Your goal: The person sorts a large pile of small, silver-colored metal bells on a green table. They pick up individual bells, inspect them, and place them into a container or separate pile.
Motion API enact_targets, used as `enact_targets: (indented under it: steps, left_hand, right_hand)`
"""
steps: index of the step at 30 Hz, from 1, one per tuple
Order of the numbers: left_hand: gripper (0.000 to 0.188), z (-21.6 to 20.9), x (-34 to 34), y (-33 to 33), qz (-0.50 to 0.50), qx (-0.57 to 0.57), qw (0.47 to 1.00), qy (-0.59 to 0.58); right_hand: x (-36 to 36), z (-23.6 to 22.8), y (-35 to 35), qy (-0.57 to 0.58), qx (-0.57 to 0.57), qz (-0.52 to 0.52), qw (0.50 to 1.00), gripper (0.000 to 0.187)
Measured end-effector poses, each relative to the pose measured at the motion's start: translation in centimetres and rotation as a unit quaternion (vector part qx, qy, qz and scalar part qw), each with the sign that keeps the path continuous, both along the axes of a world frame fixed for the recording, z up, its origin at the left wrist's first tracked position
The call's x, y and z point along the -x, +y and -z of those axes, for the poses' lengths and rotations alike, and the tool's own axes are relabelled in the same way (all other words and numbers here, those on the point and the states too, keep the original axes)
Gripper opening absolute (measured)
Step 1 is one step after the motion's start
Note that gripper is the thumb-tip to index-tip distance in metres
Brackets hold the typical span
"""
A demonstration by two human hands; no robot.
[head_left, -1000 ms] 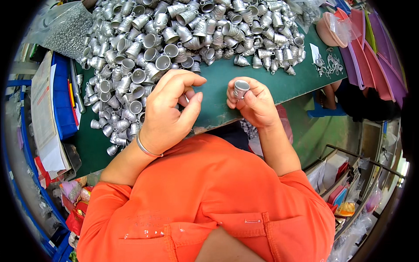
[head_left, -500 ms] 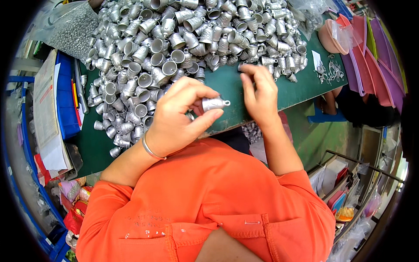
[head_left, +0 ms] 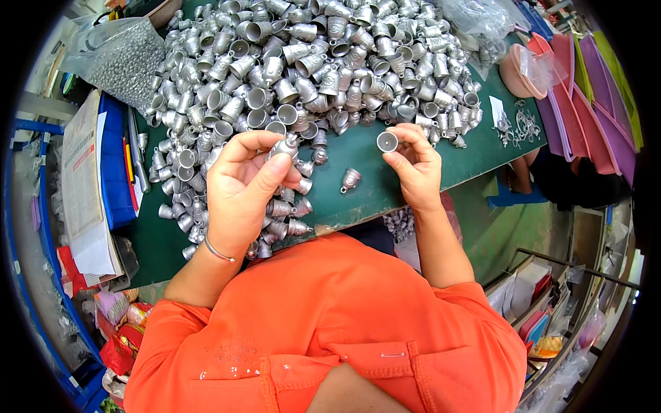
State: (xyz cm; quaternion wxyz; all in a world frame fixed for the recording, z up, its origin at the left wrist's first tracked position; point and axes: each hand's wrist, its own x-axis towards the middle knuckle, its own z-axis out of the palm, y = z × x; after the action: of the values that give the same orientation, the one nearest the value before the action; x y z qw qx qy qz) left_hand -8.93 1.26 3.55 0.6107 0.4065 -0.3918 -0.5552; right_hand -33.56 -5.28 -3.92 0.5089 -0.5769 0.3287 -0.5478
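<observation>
Between thumb and fingers of my left hand point(head_left: 241, 182) is a small silver-grey metal bell point(head_left: 284, 146), its loop end pointing away to the upper right. My right hand point(head_left: 416, 165) pinches another bell point(head_left: 387, 142), its hollow mouth turned up toward me. On the green tabletop between the hands lies a single loose bell point(head_left: 351, 179), tilted, its loop toward me. A big heap of the same bells point(head_left: 330, 62) covers the far and left part of the table, and some lie beside and under my left hand.
A clear bag of small silver beads point(head_left: 127, 65) stands far left, beside a blue bin point(head_left: 118, 165) with papers and pens. Toward the right are a pink bowl point(head_left: 518, 72), metal rings point(head_left: 527, 127) and coloured plastic sheets point(head_left: 585, 103). The table's near edge point(head_left: 358, 221) runs before me.
My left hand has moved left, back to the heap. My right hand has turned and now shows a bell's open mouth. A loose bell now lies on the table between them.
</observation>
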Motion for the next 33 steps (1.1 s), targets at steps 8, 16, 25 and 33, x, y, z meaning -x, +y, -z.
enact_targets:
  steps: [8,16,25,33]
  left_hand:
    - [0.023,-0.2,0.0,0.1,0.007,-0.010,1.000,0.001]
    - [0.022,0.1,-0.7,0.3,-0.017,-0.018,1.000,-0.016]
    - [0.021,-0.2,-1.9,0.7,-0.050,-0.002,0.998,0.027]
    - [0.023,0.3,-2.9,1.2,-0.077,0.010,0.997,0.020]
  right_hand:
    - [0.2,-0.1,0.8,-0.343,-0.264,-0.227,0.872,0.042]
    - [1.2,-2.3,-1.1,-0.143,-0.351,-0.220,0.899,0.039]
    - [6.1,-12.2,-16.7,-0.021,-0.150,0.055,0.987,0.023]
    - [8.8,-12.1,-21.6,-0.082,-0.039,0.247,0.965,0.035]
